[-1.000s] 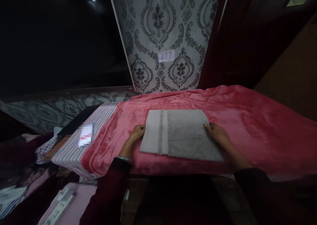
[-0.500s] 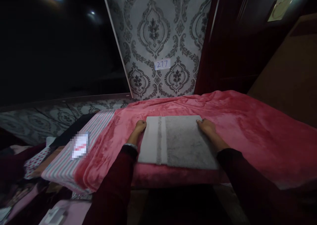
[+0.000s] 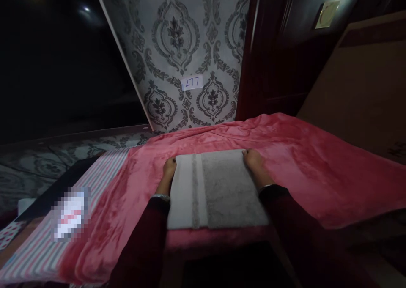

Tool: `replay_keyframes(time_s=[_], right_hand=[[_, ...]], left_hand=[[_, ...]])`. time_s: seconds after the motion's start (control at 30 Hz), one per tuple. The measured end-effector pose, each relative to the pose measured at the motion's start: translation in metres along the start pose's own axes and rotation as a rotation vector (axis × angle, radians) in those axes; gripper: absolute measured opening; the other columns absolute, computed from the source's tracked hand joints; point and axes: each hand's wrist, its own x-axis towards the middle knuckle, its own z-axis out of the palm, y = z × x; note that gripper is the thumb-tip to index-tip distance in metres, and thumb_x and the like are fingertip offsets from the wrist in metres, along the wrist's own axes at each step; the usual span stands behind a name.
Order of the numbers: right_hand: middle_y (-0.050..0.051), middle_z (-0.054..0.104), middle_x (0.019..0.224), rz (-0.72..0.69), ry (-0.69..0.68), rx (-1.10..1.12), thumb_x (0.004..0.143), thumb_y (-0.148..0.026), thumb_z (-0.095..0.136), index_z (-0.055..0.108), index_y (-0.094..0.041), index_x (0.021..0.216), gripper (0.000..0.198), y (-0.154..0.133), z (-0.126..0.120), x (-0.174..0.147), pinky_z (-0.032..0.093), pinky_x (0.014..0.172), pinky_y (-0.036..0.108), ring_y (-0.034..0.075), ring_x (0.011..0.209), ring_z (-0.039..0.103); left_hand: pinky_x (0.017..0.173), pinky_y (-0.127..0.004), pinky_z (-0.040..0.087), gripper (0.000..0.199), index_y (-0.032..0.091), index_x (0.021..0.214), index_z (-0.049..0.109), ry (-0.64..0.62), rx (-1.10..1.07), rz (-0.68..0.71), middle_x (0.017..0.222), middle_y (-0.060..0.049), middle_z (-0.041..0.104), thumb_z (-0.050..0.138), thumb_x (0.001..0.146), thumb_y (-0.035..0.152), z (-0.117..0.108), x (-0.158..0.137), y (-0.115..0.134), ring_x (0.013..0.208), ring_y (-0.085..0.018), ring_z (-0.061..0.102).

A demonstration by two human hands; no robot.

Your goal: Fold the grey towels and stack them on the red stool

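A folded grey towel [image 3: 234, 190] with paler bands along its left part lies over the pink blanket [image 3: 304, 165]. At the towel's far left corner, my left hand [image 3: 169, 167] is closed with its fingers curled on the edge. My right hand [image 3: 253, 161] pinches the far right corner, its thumb on top. The towel looks flat and smooth, and its near edge is close to the blanket's front edge. Undersides of the fingers are hidden in both hands.
Left of the towel, a striped cloth [image 3: 103, 176] carries a blurred white item [image 3: 71, 216]. A dark screen [image 3: 63, 68] stands behind on the left. A large cardboard box [image 3: 358, 85] leans at the right. Patterned wallpaper bears a "277" label [image 3: 192, 82].
The head view has turned to the right, so everything sits further left in the picture. Both hands keep their hold on the towel's far corners.
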Motion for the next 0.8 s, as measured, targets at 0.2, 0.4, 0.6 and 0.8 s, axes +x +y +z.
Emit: replay_keyframes(time_s=[0.2, 0.4, 0.6, 0.8], right_hand=[[0.025, 0.068, 0.126, 0.060, 0.056, 0.003, 0.108, -0.031, 0.034, 0.067, -0.005, 0.128, 0.047, 0.002, 0.005, -0.008, 0.051, 0.095, 0.037, 0.030, 0.117, 0.067], [0.026, 0.070, 0.122, 0.069, 0.052, -0.004, 0.107, -0.031, 0.034, 0.070, -0.006, 0.124, 0.047, 0.001, 0.002, -0.010, 0.051, 0.094, 0.036, 0.030, 0.115, 0.068], [0.025, 0.070, 0.122, 0.051, 0.046, -0.036, 0.105, -0.031, 0.040, 0.066, -0.006, 0.130, 0.044, -0.002, -0.003, -0.006, 0.053, 0.092, 0.037, 0.030, 0.114, 0.069], [0.028, 0.068, 0.124, -0.047, 0.027, -0.110, 0.101, -0.024, 0.046, 0.070, -0.002, 0.124, 0.039, -0.011, -0.005, 0.005, 0.051, 0.096, 0.037, 0.033, 0.119, 0.065]], left_hand=[[0.064, -0.025, 0.040, 0.005, 0.020, 0.063, 0.062, 0.075, 0.002, 0.029, 0.066, -0.001, 0.065, 0.058, 0.066, 0.023, 0.007, 0.003, -0.014, 0.074, -0.018, 0.060], [0.062, -0.024, 0.038, 0.007, 0.021, 0.058, 0.056, 0.094, 0.000, 0.027, 0.059, 0.002, 0.058, 0.055, 0.065, 0.024, 0.009, 0.008, -0.018, 0.068, -0.017, 0.056], [0.064, -0.027, 0.041, 0.008, 0.020, 0.057, 0.063, 0.023, 0.057, 0.030, 0.061, -0.003, 0.065, 0.060, 0.064, 0.024, 0.003, 0.008, -0.010, 0.070, -0.021, 0.061], [0.068, -0.029, 0.041, 0.012, 0.019, 0.064, 0.071, 0.009, 0.109, 0.071, 0.065, -0.004, 0.068, 0.065, 0.065, 0.029, 0.002, 0.005, -0.003, 0.075, -0.023, 0.062]])
